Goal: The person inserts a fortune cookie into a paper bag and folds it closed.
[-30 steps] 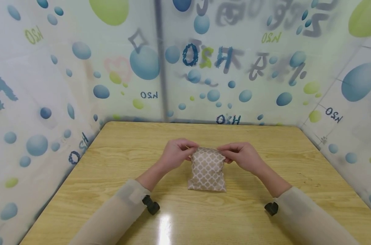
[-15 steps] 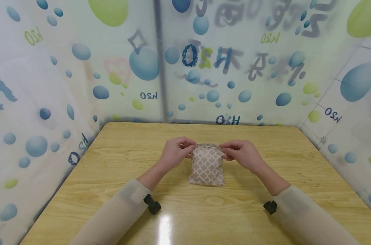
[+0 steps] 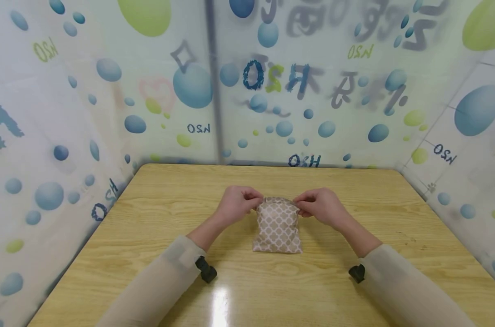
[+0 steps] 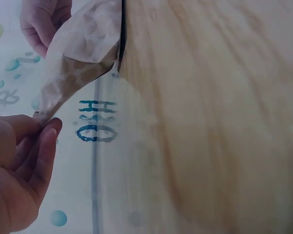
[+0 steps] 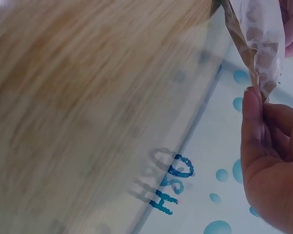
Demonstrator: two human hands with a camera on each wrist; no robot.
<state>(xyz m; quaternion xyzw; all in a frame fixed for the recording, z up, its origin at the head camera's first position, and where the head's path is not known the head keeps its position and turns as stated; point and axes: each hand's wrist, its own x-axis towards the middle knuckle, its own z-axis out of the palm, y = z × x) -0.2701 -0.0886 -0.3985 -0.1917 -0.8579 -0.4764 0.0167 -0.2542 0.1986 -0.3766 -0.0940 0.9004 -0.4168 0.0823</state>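
Observation:
A small beige bag (image 3: 277,227) with a white lattice pattern stands at the middle of the table, its top edge held at both corners. My left hand (image 3: 237,203) pinches the upper left corner between thumb and fingers. At the upper right corner, my right hand (image 3: 322,206) grips in the same way. In the left wrist view the bag (image 4: 83,44) stretches up from the pinching left hand (image 4: 19,165). The right wrist view has the bag's corner (image 5: 263,63) between the thumb and fingers of the right hand (image 5: 276,156). What the bag contains is hidden.
A wood-grain table (image 3: 182,181) lies beneath the hands. Behind it and at both sides hang pale curtains (image 3: 329,91) printed with blue and green spots and lettering. A dark clip (image 3: 207,270) sits on the left sleeve, another dark clip (image 3: 357,273) on the right.
The bag rose slightly and tipped away half a second ago, then came back down a little. Both hands keep their pinch at its top corners throughout.

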